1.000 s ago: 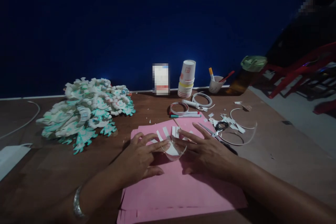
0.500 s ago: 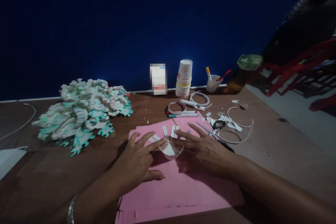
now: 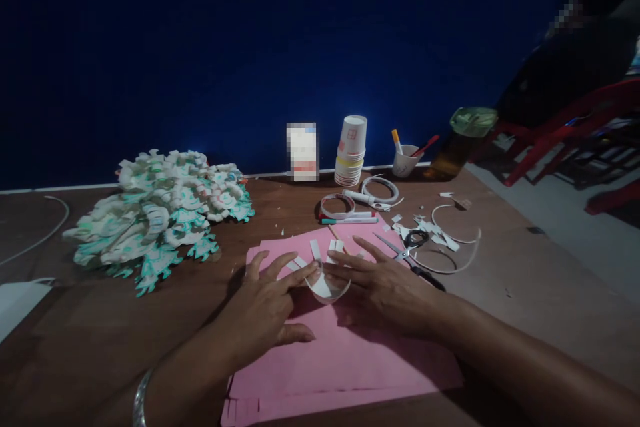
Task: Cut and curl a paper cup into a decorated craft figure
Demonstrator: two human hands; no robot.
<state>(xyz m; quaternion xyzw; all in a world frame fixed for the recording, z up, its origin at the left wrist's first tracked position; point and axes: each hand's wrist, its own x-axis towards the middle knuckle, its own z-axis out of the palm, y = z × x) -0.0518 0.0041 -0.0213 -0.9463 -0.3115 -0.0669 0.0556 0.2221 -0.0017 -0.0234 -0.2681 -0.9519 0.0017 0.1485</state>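
Observation:
A white paper cup (image 3: 327, 288) with its side cut into strips lies on a stack of pink paper (image 3: 360, 360). Its strips fan out toward the far side. My left hand (image 3: 264, 300), palm down with fingers spread, presses fingertips on the strips at the cup's left. From the other side, my right hand (image 3: 380, 280) lays its outstretched fingers over the right-hand strips. Both hands are open, and their fingers hide part of the cup. Just beyond my right hand, scissors (image 3: 401, 254) with dark handles rest by the paper's edge.
Cut white figures with green edges (image 3: 185, 203) are heaped at left. Toward the back stand stacked paper cups (image 3: 351, 150), a cup holding pens (image 3: 405, 161) and a jar (image 3: 463, 140). Markers (image 3: 350, 219), cut rings and white scraps (image 3: 435, 232) lie nearer. A person sits far right.
Both hands stay on the cup's strips, with almost no movement. The whole view has shifted very slightly.

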